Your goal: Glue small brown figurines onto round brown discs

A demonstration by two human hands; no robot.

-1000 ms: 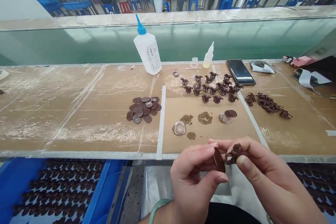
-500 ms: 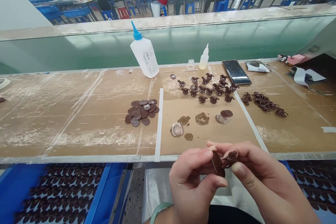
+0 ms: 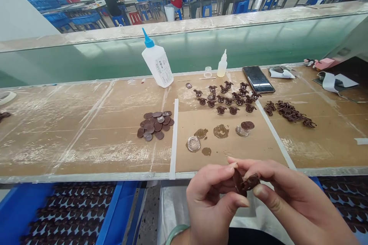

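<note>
**Disc and horse figure meet between two pinching hands**

The left hand [image 3: 212, 208] pinches a dark brown disc [image 3: 237, 181] on edge, while the right hand [image 3: 290, 204] grips a brown horse figure [image 3: 250, 182] pressed against it, just short of the counter's near edge. Below left, a blue tray [image 3: 120, 206] carries rows of brown pieces. On the counter [image 3: 86, 149], a brown paper sheet [image 3: 244, 153] holds a small glass dish [image 3: 193, 144] and brown smears (glue, perhaps). Beyond lie loose discs [image 3: 153, 125], more figures [image 3: 224, 99] and a white squeeze bottle [image 3: 157, 63].
</note>
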